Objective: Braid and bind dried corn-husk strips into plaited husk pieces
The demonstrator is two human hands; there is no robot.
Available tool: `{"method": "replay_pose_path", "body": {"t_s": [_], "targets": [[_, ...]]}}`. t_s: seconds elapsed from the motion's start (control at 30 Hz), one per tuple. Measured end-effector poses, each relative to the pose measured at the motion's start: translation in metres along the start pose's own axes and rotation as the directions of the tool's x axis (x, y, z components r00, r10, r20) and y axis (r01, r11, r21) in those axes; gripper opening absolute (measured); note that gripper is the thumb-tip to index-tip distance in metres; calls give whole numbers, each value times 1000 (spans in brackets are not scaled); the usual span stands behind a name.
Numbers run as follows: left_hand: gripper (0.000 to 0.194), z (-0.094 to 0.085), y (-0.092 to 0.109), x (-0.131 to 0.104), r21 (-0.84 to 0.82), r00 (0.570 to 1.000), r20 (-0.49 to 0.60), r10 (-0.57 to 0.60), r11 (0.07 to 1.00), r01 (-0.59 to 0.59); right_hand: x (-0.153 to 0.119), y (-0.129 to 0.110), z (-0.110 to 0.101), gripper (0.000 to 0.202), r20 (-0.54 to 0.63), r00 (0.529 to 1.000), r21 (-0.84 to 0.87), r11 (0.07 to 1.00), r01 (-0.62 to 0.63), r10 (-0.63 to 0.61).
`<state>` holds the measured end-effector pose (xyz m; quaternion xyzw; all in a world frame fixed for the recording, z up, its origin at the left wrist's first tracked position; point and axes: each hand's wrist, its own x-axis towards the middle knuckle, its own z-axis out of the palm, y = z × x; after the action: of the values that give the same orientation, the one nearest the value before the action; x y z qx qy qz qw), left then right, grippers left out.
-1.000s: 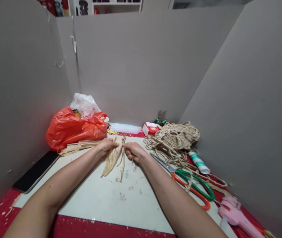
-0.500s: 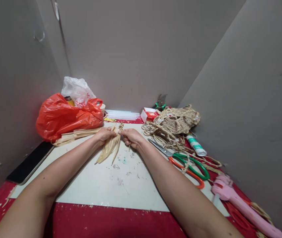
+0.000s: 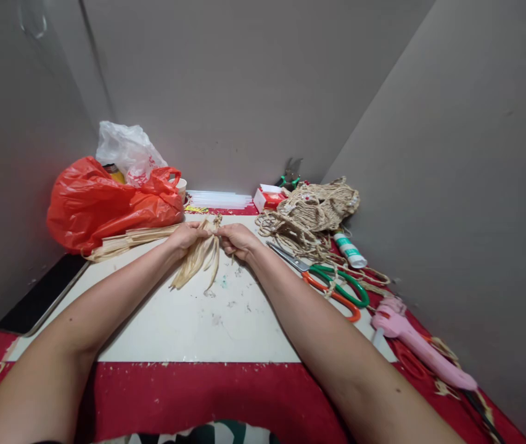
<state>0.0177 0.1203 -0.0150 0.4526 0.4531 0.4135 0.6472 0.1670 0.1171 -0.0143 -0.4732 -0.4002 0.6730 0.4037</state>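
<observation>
Between my hands is a bunch of pale dried corn husk [image 3: 194, 262], its strips hanging down over the white board [image 3: 161, 327]. My left hand [image 3: 187, 239] pinches the bunch near its top from the left. From the right, my right hand [image 3: 237, 240] has its fingers closed on the same bunch beside a small knotted tip [image 3: 217, 220]. The fingertips of both hands nearly meet, and the exact grip is partly hidden. More flat husk strips [image 3: 128, 239] lie behind my left hand.
A red plastic bag [image 3: 105, 206] and a phone [image 3: 43, 295] are on the left. Coiled twine [image 3: 320, 209], green-and-orange scissors [image 3: 336, 287] and a pink glue gun [image 3: 417, 345] line the right. Clear sticks [image 3: 220, 199] and a red-and-white box [image 3: 268, 198] sit by the back wall.
The camera view has shifted, so the scene sits higher and farther left. Both hands keep hold of the corn husk, whose hanging strips have spread slightly.
</observation>
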Motion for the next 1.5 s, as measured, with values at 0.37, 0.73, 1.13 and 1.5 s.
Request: {"method": "replay_pose_path", "body": {"t_s": [0.37,0.73,1.13,1.5], "targets": [[23,-22,101,-52,57,929,-56,366,930,-363,2,1,1,24,-86,995,-120,992,31,-41],[52,-89,134,-116,943,866,-170,470,333,4,0,-1,0,27,-16,1000,-90,996,-26,25],[26,7,18,-7,442,998,50,46,895,-63,3,-5,-6,25,120,991,61,996,-68,60],[23,-5,14,6,219,994,81,-67,975,47,8,-3,-14,21,162,984,94,992,-86,70]]}}
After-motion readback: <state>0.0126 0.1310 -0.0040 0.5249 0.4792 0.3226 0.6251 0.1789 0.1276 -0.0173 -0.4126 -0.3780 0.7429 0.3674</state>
